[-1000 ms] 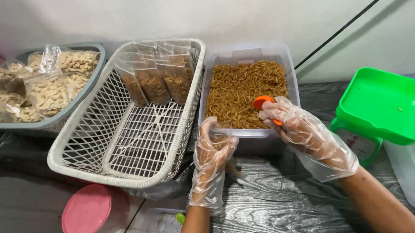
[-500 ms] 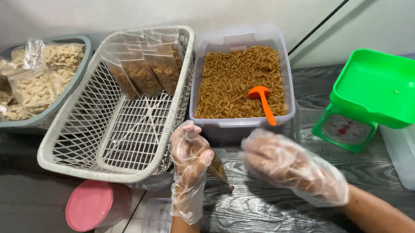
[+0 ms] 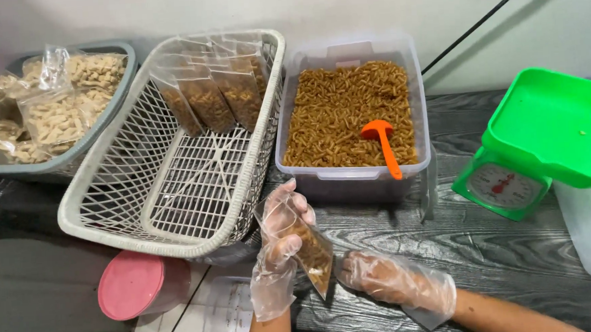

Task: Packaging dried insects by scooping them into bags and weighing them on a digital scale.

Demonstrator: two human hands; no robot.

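A second ago the right hand [image 3: 396, 287] was closed on the orange scoop [image 3: 382, 143] in the clear tub [image 3: 357, 176]; now the scoop lies loose on the brown snacks, well beyond the grip. That hand has dropped low over the worktop [image 3: 488, 243], its fingertips at the bottom of the small clear bag [image 3: 311, 253]. The left hand [image 3: 281, 244] has drawn back from the tub's near rim, and the bag in its grip now hangs tilted, brown pieces showing inside.
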